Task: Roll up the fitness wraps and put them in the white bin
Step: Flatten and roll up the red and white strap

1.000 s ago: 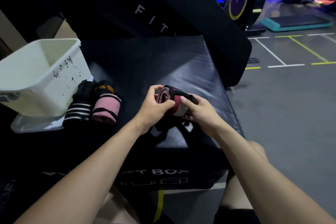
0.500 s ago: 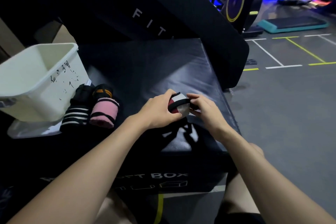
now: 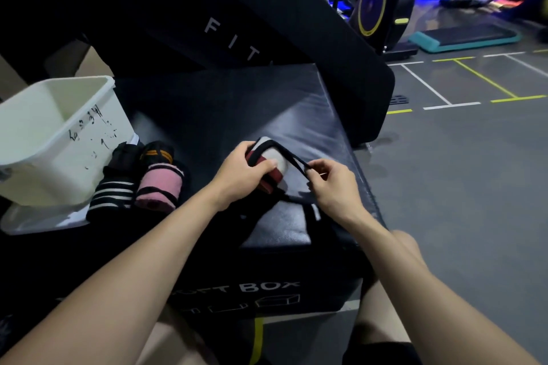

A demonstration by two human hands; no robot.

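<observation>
On the black soft box [image 3: 275, 234], the left hand [image 3: 240, 178] grips a rolled red-and-white wrap [image 3: 272, 161] while the right hand [image 3: 333, 187] pinches its thin black strap [image 3: 292, 158], pulled taut off the roll. Farther left lie a pink roll [image 3: 158, 190], a striped roll [image 3: 111, 195] and an orange-banded roll [image 3: 157, 152], beside the white bin [image 3: 59, 139].

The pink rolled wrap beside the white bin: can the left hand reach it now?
Probably not at once: the left hand grips the red-and-white rolled wrap. The path to the pink rolled wrap looks free.
</observation>
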